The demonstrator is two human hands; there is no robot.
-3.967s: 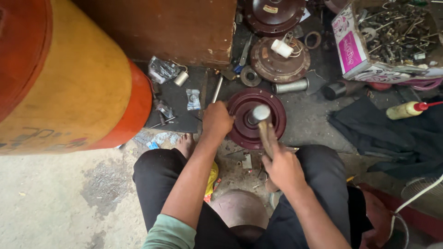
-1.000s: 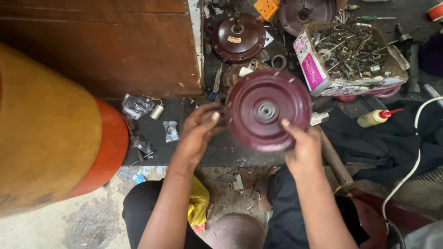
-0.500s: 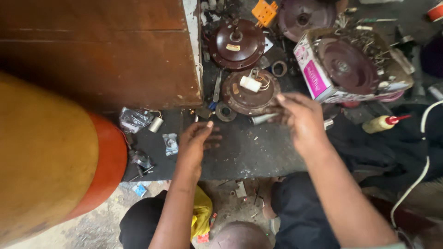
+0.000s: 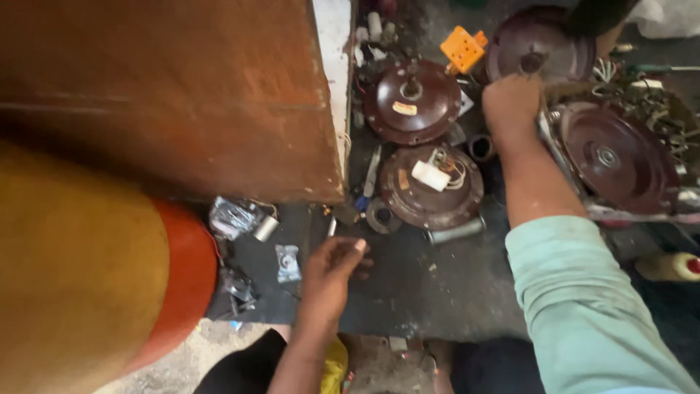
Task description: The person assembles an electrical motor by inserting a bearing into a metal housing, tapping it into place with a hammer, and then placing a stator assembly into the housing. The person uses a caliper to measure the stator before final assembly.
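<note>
Right hand reaching to the far motor housings while the left rests low on the dark mat

From the left: a large yellow cylinder with an orange-red base (image 4: pixel 182 284) fills the corner, with a brown wooden panel (image 4: pixel 182 95) above it; small clear plastic packets (image 4: pixel 288 261) lie on the dark mat (image 4: pixel 430 284); the left hand (image 4: pixel 332 273) hovers over the mat, fingers loosely curled, grip empty; further right, a maroon housing with a pale oval label (image 4: pixel 412 101) and another carrying a white rectangular block (image 4: pixel 432 186); an orange square plastic piece (image 4: pixel 462 48) sits beyond them; the right hand (image 4: pixel 512 102) closes against the rim of a box holding a maroon fan cover (image 4: pixel 609 157), though what it pinches I cannot tell; this looks like setting the cover aside, so a firm pull or release seems called for; a yellow bottle with a red cap (image 4: pixel 667 266) lies at far right.
</note>
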